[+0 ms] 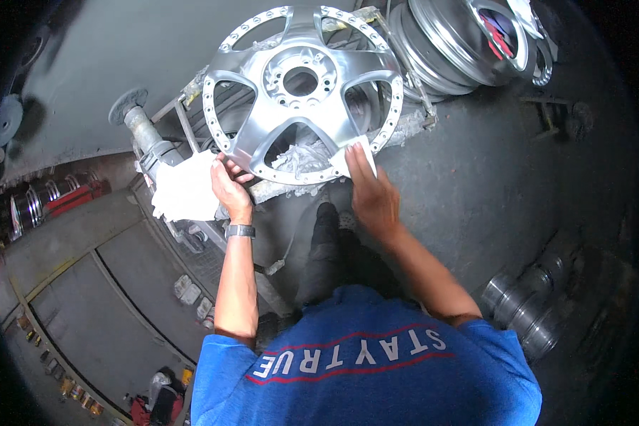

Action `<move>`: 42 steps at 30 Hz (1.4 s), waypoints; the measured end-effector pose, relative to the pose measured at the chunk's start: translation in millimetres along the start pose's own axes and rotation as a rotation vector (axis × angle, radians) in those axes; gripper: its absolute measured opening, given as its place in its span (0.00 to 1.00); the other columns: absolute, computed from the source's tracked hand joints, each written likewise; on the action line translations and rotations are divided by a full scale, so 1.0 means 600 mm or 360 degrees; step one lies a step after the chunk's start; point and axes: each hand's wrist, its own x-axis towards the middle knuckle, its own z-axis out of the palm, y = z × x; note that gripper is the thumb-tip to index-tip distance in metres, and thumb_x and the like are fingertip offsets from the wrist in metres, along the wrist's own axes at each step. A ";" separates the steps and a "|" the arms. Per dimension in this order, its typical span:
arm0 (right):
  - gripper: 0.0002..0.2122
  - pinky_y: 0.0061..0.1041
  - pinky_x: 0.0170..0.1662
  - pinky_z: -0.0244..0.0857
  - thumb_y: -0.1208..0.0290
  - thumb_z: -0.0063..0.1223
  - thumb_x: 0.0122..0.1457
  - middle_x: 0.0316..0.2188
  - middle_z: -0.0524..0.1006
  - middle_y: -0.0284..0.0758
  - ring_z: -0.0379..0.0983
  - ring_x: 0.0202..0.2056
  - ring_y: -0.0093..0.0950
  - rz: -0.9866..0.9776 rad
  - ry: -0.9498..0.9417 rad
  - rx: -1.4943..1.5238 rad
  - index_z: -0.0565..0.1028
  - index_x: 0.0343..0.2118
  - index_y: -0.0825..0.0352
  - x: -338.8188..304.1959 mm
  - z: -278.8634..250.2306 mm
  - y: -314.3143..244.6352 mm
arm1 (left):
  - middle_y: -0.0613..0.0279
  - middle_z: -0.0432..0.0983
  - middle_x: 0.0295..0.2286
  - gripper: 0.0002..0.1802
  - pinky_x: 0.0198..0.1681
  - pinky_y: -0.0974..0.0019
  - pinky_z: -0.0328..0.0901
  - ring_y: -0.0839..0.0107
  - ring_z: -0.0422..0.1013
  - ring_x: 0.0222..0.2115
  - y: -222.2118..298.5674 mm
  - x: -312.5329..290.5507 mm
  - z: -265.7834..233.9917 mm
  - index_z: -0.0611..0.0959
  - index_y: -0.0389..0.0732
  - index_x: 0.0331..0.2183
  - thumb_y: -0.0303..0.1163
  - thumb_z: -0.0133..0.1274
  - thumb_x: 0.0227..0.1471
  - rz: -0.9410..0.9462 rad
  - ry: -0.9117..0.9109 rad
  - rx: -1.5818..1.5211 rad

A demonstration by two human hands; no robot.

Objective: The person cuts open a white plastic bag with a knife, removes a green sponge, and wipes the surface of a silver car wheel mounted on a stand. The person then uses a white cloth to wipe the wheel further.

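Note:
A polished silver wheel center (326,121) with broad spokes and a ring of bolt holes lies in front of me, face up on a frame. At its lower left edge my left hand (231,186) grips the rim, thumb up and fingers curling under it. A dark band circles that wrist. My right hand (373,195) presses a folded white cloth or paper (361,153) against the rim at the lower right, fingers together over it. Beside my left hand hangs a larger white sheet (184,190) of cloth or paper. Crumpled grey-white wrapping (307,157) shows through the wheel's opening.
Several silver wheel rims (433,46) are stacked at the far right, and more (522,312) lie at the lower right. A metal stand with a round plate (128,105) rises left of the wheel. A bench with small items (67,387) is at the lower left.

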 end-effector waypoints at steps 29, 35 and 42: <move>0.29 0.40 0.41 0.78 0.79 0.52 0.57 0.65 0.73 0.34 0.80 0.38 0.43 -0.0048 -0.0199 -0.0035 0.71 0.65 0.60 0.150 -0.022 -0.023 | 0.66 0.71 0.33 0.27 0.26 0.73 0.77 0.79 0.70 0.31 0.001 0.003 0.004 0.78 0.32 0.54 0.48 0.41 0.73 -0.0021 -0.0032 0.0026; 0.28 0.41 0.40 0.78 0.79 0.50 0.58 0.64 0.74 0.33 0.80 0.38 0.43 -0.0015 -0.0093 0.0115 0.72 0.64 0.61 0.064 -0.032 -0.024 | 0.65 0.72 0.34 0.28 0.28 0.74 0.76 0.80 0.71 0.31 0.000 0.000 -0.001 0.77 0.31 0.55 0.48 0.40 0.73 -0.0039 -0.0006 0.0003; 0.28 0.39 0.36 0.78 0.77 0.49 0.57 0.66 0.72 0.34 0.79 0.36 0.40 -0.0057 -0.0147 -0.0075 0.72 0.64 0.63 0.139 -0.021 -0.023 | 0.66 0.72 0.34 0.28 0.28 0.73 0.76 0.80 0.71 0.32 0.005 0.003 0.003 0.77 0.32 0.55 0.47 0.40 0.74 -0.0072 -0.0015 -0.0018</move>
